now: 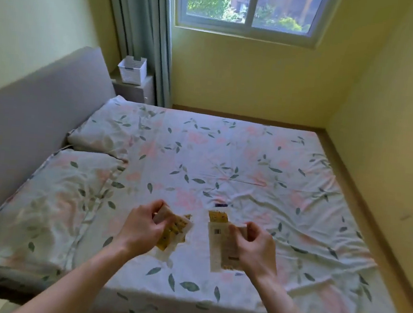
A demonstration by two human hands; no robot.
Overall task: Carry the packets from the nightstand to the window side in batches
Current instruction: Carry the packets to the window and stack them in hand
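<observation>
L hand (pixel 140 228) fingers curled, gripping yellow packets (pixel 175 231); R hand (pixel 254 246) likewise pinching white packets (pixel 219 243) above bed (pixel 225 158).

One bunch of white-and-yellow packets (pixel 175 231) is held fanned and tilted above the bed's near edge, left of a second bunch (pixel 222 243), which stands more upright with a yellow top and printed white backs.

You hold glossy paper-like packets (pixel 222 243). Bed sheet (pixel 225 163) is matt, wrinkled cloth. Basket (pixel 132 70) at the bed's far corner looks like white plastic.
</observation>
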